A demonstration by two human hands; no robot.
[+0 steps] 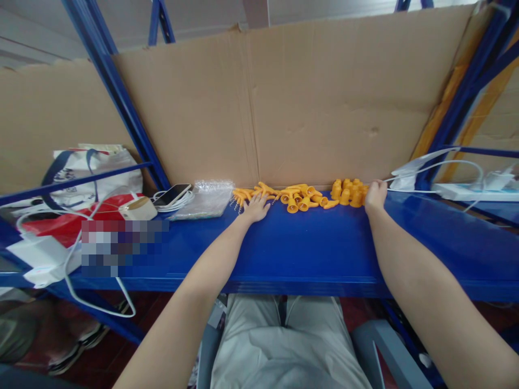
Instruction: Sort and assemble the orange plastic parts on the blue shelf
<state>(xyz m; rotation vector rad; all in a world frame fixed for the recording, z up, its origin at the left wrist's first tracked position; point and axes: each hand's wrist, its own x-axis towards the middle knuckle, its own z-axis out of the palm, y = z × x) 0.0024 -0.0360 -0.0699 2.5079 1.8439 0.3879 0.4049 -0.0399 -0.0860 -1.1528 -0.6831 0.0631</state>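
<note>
Yellow plastic parts (pixel 298 189) look sorted, loose, at back edge of our worktop (pixel 308 248); left hand (pixel 255 209) fingers apart, right hand (pixel 376 195) can't tell.

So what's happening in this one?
The person's left hand is spread over the branching orange pieces at the left end of a row on the blue shelf. The right hand is at the other end, beside the upright orange cups; whether it holds one can't be made out. Orange funnels lie between these two groups, with neither hand on them. A cardboard sheet stands behind the row.
</note>
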